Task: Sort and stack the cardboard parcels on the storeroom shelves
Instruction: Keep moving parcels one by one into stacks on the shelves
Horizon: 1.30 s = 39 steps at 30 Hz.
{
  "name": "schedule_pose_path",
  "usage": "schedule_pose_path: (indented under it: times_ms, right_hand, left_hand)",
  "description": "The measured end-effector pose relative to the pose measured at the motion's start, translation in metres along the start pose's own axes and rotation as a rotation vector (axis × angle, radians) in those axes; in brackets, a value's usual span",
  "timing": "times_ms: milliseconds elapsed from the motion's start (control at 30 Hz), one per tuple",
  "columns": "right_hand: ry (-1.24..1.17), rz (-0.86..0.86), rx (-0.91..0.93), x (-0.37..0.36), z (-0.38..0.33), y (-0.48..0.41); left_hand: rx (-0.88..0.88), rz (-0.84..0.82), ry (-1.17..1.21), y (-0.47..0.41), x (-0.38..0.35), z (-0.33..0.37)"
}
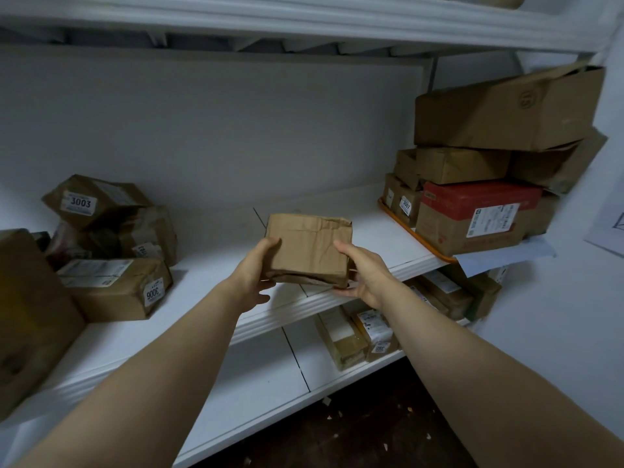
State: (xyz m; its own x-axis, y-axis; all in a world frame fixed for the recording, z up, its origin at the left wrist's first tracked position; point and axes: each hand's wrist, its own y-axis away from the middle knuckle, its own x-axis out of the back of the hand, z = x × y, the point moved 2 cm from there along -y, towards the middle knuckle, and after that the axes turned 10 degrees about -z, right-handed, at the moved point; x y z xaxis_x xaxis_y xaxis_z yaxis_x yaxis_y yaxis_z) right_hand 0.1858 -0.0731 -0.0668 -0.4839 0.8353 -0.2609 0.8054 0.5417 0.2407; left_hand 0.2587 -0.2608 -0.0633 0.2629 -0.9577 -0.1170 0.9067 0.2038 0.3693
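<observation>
A small, creased brown cardboard parcel [309, 248] is held between both hands just above the front edge of the white middle shelf [219, 251]. My left hand [255, 273] grips its left side, thumb on top and fingers underneath. My right hand [363, 273] grips its right side the same way. At the left of the shelf lies a loose heap of parcels labelled 3003 [94, 201] and 3006 [118, 288]. On the right stands a stack of boxes [479, 184] on an orange tray [410, 231].
A large brown box [30, 315] sits at the far left edge. The lower shelf [270, 369] holds several parcels [364, 332] on its right side. An upper shelf [304, 21] runs overhead. A white wall with a paper sheet [607, 228] closes the right side. The dark floor has scraps.
</observation>
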Motion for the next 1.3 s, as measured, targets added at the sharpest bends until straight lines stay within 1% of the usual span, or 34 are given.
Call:
schedule_pose_path:
  times_ms: [233,367,467,667,767,900,1033,1167,1300]
  right_hand:
    - [0.003,0.008,-0.062,0.004,-0.006,0.001]
    - [-0.119,0.018,-0.136,0.006,-0.003,0.003]
    - [-0.194,0.042,-0.2,0.007,0.002,0.005]
    - [-0.252,0.067,-0.235,0.012,0.01,0.002]
    - [-0.256,0.054,-0.226,0.016,0.012,0.001]
    - [-0.26,0.027,-0.158,0.019,0.01,0.0]
    - [-0.199,0.048,-0.107,0.024,0.011,-0.003]
    - [-0.196,0.107,-0.09,0.03,0.01,-0.004]
    - [-0.256,0.154,-0.093,0.036,0.013,0.003]
  left_hand:
    - [-0.069,-0.045,0.064,0.004,-0.004,0.008]
    - [-0.121,-0.073,0.04,0.008,-0.009,0.014]
    - [-0.132,-0.104,0.074,0.01,-0.012,0.015]
    - [-0.142,-0.097,0.163,0.006,-0.015,0.015]
    - [-0.155,-0.076,0.108,0.003,-0.012,0.014]
    - [-0.129,-0.055,-0.045,-0.001,-0.008,0.015]
    - [-0.096,-0.13,-0.192,0.0,-0.006,0.017]
    - [-0.147,-0.222,-0.263,0.001,-0.014,0.018]
    - [-0.198,-0.317,-0.374,0.0,-0.027,0.018]
